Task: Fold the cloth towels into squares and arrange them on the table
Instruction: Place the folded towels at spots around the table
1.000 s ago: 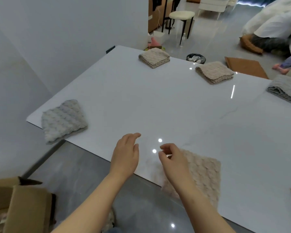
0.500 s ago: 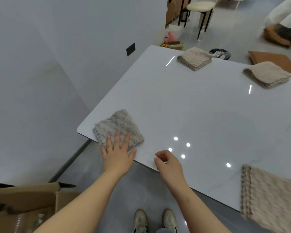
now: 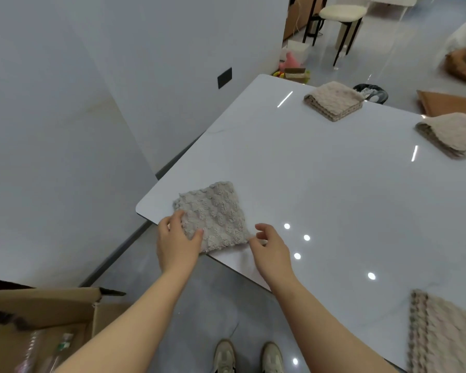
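A grey folded towel point(image 3: 215, 214) lies near the left front corner of the white table point(image 3: 320, 179). My left hand point(image 3: 176, 243) grips its near left edge, thumb on top. My right hand point(image 3: 271, 249) touches the towel's near right corner with fingers half curled; I cannot tell if it pinches the cloth. Two beige folded towels lie further back, one at the far edge point(image 3: 334, 100) and one at the right point(image 3: 452, 134). Another beige towel point(image 3: 441, 335) lies flat at the front right.
An open cardboard box point(image 3: 38, 319) stands on the floor at the lower left. The wall runs close along the table's left side. A stool point(image 3: 342, 22), a small bin point(image 3: 371, 92) and a brown mat point(image 3: 452, 105) are beyond the table. My shoes point(image 3: 249, 356) show below.
My view has swung left toward the grey towel. My left hand went from flat on its near edge to gripping it, and my right hand moved up to its near right corner.
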A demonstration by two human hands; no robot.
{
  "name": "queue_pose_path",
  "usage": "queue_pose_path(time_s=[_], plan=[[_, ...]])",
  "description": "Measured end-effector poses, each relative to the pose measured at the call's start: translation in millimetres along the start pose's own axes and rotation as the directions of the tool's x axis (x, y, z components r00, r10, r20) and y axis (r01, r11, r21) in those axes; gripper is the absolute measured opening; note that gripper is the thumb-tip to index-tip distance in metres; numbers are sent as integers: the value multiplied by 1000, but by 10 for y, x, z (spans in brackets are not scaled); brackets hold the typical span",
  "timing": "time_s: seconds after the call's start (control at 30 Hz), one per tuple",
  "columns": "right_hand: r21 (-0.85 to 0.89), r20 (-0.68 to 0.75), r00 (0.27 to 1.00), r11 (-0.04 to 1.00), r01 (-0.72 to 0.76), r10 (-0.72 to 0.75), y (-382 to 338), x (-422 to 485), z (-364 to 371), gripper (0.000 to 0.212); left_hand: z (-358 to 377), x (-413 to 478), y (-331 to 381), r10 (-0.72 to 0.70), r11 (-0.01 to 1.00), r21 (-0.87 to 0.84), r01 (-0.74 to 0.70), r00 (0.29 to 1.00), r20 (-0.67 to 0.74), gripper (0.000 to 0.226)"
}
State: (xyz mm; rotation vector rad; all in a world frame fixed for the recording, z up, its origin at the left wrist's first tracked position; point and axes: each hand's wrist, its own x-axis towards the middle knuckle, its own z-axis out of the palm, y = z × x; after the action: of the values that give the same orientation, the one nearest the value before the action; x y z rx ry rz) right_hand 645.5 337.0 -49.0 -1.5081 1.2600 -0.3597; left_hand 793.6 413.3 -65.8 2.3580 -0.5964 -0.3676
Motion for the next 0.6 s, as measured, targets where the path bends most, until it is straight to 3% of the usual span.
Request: queue_pose_path(time_s=[0.07, 0.13, 0.37, 0.5, 0.6], plan=[[11, 34, 999, 1000, 5, -5, -64, 46, 65, 40, -5, 46, 20, -45, 994, -99, 48, 998, 34, 52], [3, 44, 999, 1000, 0, 0, -70, 64, 102, 40, 1, 84, 22, -40, 997, -60, 44, 997, 58, 49], [26, 127, 981, 988, -151, 147, 125, -67, -135, 27, 23, 124, 149, 136, 990, -20, -137, 944, 302, 44], [88, 39, 983, 980, -181, 178, 218, -70, -271, 19, 100, 74, 256, 232, 967, -3, -256, 871, 432, 44], [86, -3, 983, 979, -182, 183, 244, -49, -308, 25, 152, 60, 310, 251, 961, 6, -276, 882, 399, 48]])
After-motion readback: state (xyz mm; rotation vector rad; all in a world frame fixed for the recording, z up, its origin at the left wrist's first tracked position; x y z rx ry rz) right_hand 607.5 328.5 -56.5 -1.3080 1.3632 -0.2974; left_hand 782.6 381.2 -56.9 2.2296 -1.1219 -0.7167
